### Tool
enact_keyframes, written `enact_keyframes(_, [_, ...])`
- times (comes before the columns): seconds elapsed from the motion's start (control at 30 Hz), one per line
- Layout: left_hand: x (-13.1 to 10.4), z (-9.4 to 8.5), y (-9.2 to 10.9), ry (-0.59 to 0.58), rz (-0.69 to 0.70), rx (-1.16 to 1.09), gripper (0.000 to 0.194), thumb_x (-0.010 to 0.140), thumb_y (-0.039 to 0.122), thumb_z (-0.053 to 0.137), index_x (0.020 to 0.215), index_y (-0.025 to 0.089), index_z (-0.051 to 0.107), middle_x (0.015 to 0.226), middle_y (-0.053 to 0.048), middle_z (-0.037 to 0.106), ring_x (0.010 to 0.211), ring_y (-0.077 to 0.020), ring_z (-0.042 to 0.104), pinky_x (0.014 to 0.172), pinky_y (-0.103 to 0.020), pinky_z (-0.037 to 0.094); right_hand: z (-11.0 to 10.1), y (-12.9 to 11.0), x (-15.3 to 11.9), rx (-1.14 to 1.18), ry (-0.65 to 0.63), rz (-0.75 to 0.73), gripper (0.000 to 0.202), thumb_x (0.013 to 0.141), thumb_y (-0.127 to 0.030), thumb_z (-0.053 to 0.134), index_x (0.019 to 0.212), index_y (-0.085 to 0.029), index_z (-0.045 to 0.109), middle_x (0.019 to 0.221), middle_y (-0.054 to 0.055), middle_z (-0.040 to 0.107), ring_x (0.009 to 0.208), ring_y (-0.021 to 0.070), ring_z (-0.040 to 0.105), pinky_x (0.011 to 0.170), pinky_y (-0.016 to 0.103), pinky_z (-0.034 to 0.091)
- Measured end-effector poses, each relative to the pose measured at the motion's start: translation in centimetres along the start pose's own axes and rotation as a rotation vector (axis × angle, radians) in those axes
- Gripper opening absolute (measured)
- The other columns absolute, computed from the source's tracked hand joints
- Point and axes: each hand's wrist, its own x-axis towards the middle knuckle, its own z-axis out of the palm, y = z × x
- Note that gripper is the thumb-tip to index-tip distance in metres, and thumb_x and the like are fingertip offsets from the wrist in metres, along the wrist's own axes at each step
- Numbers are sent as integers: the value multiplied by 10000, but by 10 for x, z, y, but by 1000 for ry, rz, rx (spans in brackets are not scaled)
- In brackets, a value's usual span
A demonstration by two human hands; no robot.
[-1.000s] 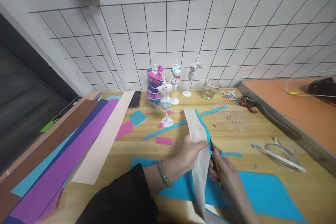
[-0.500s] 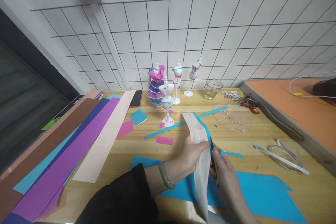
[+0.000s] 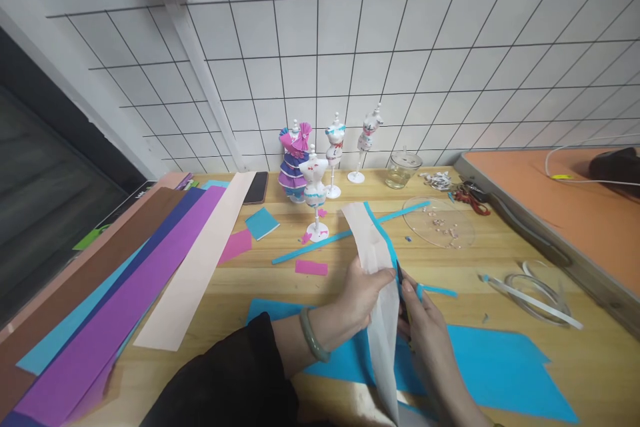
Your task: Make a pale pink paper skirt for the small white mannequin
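My left hand (image 3: pixel 361 290) is closed on a long white paper strip (image 3: pixel 373 247) with a blue edge, its thumb lying across the strip. The strip stands up from the table and its lower end hangs toward me. Beside that thumb, my right hand (image 3: pixel 425 313) is closed around scissors (image 3: pixel 403 287); their dark blades lie at the blue edge, and most of the handle is hidden by the fingers. A narrow blue offcut (image 3: pixel 440 291) sticks out to the right of the right hand. Blue paper sheets (image 3: pixel 500 360) lie under both hands.
Several small white mannequins (image 3: pixel 315 180) stand by the wall, one in a ruffled dress (image 3: pixel 294 170). Coloured paper strips (image 3: pixel 120 300) cover the left side. A glass cup (image 3: pixel 401 171), a clear disc with beads (image 3: pixel 440 223) and coiled white tape (image 3: pixel 537 293) are at right.
The view has shifted slightly. The blades sit a little higher along the blue edge, and the strip's upper end is raised slightly. Both hands keep their holds.
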Motion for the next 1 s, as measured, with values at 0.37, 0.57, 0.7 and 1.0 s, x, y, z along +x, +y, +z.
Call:
enact_keyframes(0.37, [2, -4, -5, 81, -1, 45, 360, 642, 159, 740, 989, 129, 652, 909, -81, 715, 831, -212, 664, 787, -336, 510, 4, -3, -1, 21, 66, -21, 784, 560, -593, 857, 1211, -204, 659, 630, -46, 645, 454, 85, 509, 375, 180, 380])
enact_keyframes(0.57, [3, -6, -7, 95, -3, 57, 375, 633, 168, 753, 993, 131, 650, 914, -87, 710, 849, -224, 653, 790, -350, 504, 2, -4, -1, 24, 57, 4, 780, 542, -586, 869, 1202, -223, 664, 607, -62, 629, 496, 99, 557, 434, 181, 446])
enact_keyframes(0.7, [4, -7, -8, 103, -16, 51, 393, 624, 180, 765, 996, 136, 646, 917, -88, 710, 857, -230, 656, 794, -355, 500, 2, -4, 0, 5, 65, 7, 795, 566, -590, 852, 1240, -220, 650, 671, -37, 684, 545, 127, 613, 487, 213, 500])
enact_keyframes(1.0, [3, -7, -7, 75, -11, 39, 392, 628, 199, 775, 993, 131, 648, 893, -73, 690, 830, -214, 640, 796, -354, 499, 2, -1, 2, -30, 62, -42, 790, 617, -603, 808, 1283, -210, 647, 769, 10, 743, 610, 174, 662, 509, 253, 518])
